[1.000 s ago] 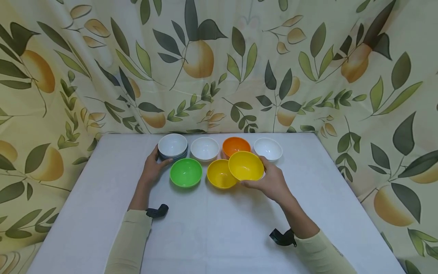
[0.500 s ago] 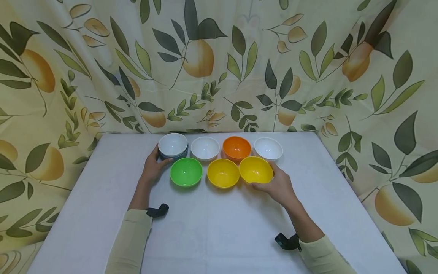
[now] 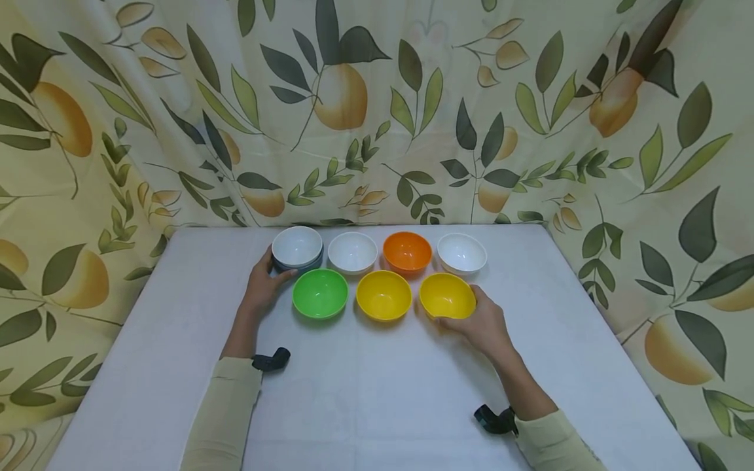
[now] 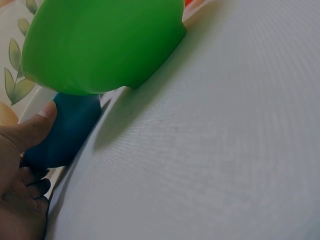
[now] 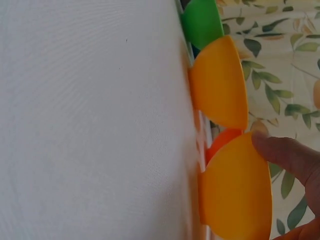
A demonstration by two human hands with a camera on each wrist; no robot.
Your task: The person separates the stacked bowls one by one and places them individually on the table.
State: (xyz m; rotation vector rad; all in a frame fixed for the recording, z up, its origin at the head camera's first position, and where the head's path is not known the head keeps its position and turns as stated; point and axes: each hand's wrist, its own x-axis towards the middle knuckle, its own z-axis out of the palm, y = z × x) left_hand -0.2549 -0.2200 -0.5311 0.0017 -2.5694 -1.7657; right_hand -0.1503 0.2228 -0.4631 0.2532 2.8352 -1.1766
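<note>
Lowered since a second ago, the right yellow bowl (image 3: 447, 296) now sits on the white table (image 3: 365, 392), gripped by the right hand (image 3: 484, 323). Left hand (image 3: 262, 288) grips the white-and-blue bowl stack (image 3: 297, 249) beside the green bowl (image 3: 320, 294).

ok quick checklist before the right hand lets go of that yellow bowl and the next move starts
1. Yellow bowl down on the table: looks ok in the head view; exact contact cannot tell.
2. Right hand grips its near side, thumb on the rim: not released, not ok.
3. Gap to the other yellow bowl: apart, ok.
4. Front row in line with the green bowl: ok.
5. Left hand holds the stacked white-on-blue bowls: steady, ok.
6. Back row, white bowl, orange bowl, right white bowl: upright, ok.
</note>
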